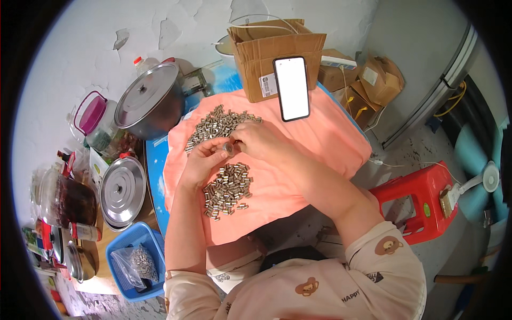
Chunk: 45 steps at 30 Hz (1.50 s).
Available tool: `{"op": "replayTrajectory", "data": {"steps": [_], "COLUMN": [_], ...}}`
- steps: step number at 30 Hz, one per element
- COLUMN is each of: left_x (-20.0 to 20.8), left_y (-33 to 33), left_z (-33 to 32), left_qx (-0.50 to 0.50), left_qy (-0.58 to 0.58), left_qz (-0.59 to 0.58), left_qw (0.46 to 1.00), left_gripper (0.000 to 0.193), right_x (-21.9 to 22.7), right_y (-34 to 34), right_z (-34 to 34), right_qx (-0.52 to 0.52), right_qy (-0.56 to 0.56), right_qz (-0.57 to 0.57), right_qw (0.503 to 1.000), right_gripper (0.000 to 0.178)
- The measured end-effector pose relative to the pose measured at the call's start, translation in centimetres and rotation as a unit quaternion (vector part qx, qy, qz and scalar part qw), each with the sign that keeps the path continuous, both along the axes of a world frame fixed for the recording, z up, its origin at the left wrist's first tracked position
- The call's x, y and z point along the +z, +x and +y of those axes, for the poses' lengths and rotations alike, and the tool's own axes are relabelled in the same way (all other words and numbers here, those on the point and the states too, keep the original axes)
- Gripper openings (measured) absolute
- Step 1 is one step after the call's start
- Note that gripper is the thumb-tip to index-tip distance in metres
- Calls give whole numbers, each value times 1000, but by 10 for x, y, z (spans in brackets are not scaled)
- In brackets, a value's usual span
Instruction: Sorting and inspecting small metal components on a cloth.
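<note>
My left hand [205, 159] pinches a small round metal piece [229, 149] between thumb and fingers, above the pink cloth [320, 144]. Close against it, the curled fingers of my right hand [255, 140] are pressed together at the piece; whatever they grip is hidden. Beyond my hands lies a heap of small silvery metal cylinders [216, 124], partly covered by the fingers. A second pile of similar cylinders [226, 191] sits nearer to me, below my hands, with a few strays at its lower right edge.
A lit phone [292, 89] leans against an open cardboard box [250, 64] at the back. Left stand a large lidded pot [149, 96], another lidded pot [124, 189] and a blue basket [114, 261] holding a bag of metal pieces. A red stool [434, 208] and fan [488, 176] are right.
</note>
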<state>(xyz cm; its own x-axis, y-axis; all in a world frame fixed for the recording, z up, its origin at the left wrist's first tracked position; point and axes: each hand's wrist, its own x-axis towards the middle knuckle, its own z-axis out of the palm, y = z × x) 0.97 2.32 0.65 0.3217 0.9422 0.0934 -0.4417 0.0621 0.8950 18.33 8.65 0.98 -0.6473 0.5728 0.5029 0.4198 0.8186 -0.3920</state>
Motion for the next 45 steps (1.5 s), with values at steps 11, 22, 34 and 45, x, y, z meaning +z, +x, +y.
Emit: {"op": "replayTrajectory", "data": {"steps": [11,22,34,45], "left_x": [1,1,0,2], "left_y": [9,0,-2,1], "left_z": [-1,0,0,0], "left_qx": [48,130,118,103], "left_qy": [32,44,0,20], "left_qz": [31,144,54,94], "left_qw": [998,980,992,990], "left_gripper": [26,28,29,28], "right_x": [7,-3,11,3], "right_y": [-2,-8,-9,0], "right_z": [-7,2,-8,-6], "right_qx": [-49,-51,53,81], "right_qy": [-9,-5,-244,-272], "right_qz": [-65,72,150,188], "right_qw": [997,996,957,940], "right_gripper": [12,8,6,8]}}
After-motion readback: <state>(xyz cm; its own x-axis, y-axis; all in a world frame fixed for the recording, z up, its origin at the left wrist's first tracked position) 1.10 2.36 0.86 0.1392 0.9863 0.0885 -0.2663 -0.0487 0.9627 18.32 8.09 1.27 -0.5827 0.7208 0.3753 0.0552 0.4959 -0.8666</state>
